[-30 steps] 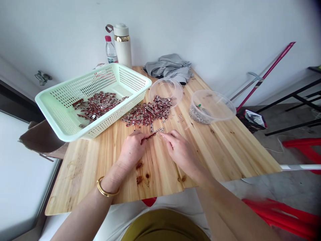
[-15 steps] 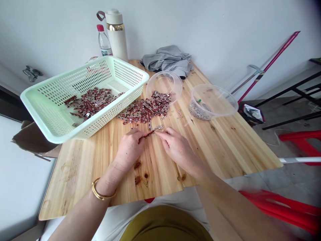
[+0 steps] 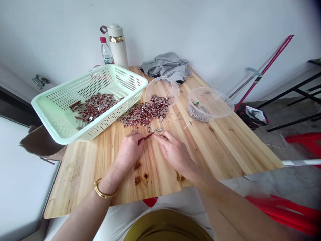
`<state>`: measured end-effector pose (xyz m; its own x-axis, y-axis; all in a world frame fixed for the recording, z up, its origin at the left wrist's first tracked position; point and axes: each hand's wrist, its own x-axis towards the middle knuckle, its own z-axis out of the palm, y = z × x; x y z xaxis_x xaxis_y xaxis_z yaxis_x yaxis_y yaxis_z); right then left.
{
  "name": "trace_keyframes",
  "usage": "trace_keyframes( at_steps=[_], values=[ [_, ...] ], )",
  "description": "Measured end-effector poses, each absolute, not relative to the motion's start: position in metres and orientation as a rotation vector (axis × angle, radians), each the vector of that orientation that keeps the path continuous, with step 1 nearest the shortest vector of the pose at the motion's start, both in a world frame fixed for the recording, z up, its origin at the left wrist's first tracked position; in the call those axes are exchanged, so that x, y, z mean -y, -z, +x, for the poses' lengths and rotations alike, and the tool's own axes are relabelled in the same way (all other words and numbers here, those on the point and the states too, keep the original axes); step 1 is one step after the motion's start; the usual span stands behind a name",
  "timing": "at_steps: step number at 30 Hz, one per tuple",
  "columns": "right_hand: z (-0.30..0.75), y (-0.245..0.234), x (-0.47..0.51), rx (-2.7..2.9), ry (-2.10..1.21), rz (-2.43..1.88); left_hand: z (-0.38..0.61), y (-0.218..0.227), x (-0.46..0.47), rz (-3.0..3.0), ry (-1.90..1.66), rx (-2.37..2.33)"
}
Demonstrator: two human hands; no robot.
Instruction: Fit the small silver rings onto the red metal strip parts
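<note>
My left hand [image 3: 131, 149] rests on the wooden table [image 3: 220, 147] and pinches a small red-brown metal strip [image 3: 148, 135] between thumb and fingers. My right hand [image 3: 173, 150] meets it from the right, fingertips pinched at the strip's end on something too small to make out. Just beyond lie a few small silver rings [image 3: 157, 129] and a heap of red-brown strips [image 3: 145, 113]. A pale green perforated basket [image 3: 50, 110] at the left holds more strips [image 3: 92, 105].
Two clear plastic bowls stand behind the heap: one tipped [image 3: 162, 87], one [image 3: 210, 104] with small silver parts. A white flask [image 3: 117, 45], a water bottle [image 3: 106, 51] and a grey cloth [image 3: 167, 66] sit at the far edge. A red pole [image 3: 263, 72] leans on the wall.
Both hands stay together over the strip, the right fingertips edging slightly left onto it. The view has shifted up and down; the things on the table have not moved.
</note>
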<state>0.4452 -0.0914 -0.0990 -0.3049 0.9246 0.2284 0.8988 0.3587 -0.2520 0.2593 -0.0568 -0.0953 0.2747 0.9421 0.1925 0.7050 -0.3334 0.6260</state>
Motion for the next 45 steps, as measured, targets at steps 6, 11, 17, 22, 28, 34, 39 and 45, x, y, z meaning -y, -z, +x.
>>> trace_keyframes(
  at_steps=[6, 11, 17, 22, 28, 34, 39, 45],
  values=[
    [0.443, 0.105, 0.093, 2.334, -0.088, -1.564, 0.259, 0.093, 0.057, 2.136, -0.764, -1.481],
    [0.436, 0.102, 0.091, 2.382, -0.13, -1.564, 0.259, 0.1, 0.055, 2.148, -0.791, -1.455],
    [0.458, 0.09, 0.084, 1.958, -0.272, -1.378, 0.249, 0.068, 0.065, 2.195, -1.013, -1.463],
    [0.483, 0.086, 0.075, 1.911, -0.278, -1.382, 0.197, 0.002, 0.044, 2.271, -1.375, -2.041],
    [0.472, 0.09, 0.064, 2.091, -0.388, -1.472, 0.223, 0.017, 0.03, 2.44, -1.061, -1.834],
    [0.465, 0.09, 0.052, 2.173, -0.397, -1.515, 0.292, 0.075, 0.028, 2.344, -0.528, -1.7],
    [0.467, 0.091, 0.05, 2.261, -0.247, -1.571, 0.289, 0.079, 0.02, 2.359, -0.405, -1.772],
    [0.47, 0.094, 0.054, 2.389, -0.027, -1.572, 0.275, 0.071, 0.011, 2.738, -0.223, -1.511]
  ],
)
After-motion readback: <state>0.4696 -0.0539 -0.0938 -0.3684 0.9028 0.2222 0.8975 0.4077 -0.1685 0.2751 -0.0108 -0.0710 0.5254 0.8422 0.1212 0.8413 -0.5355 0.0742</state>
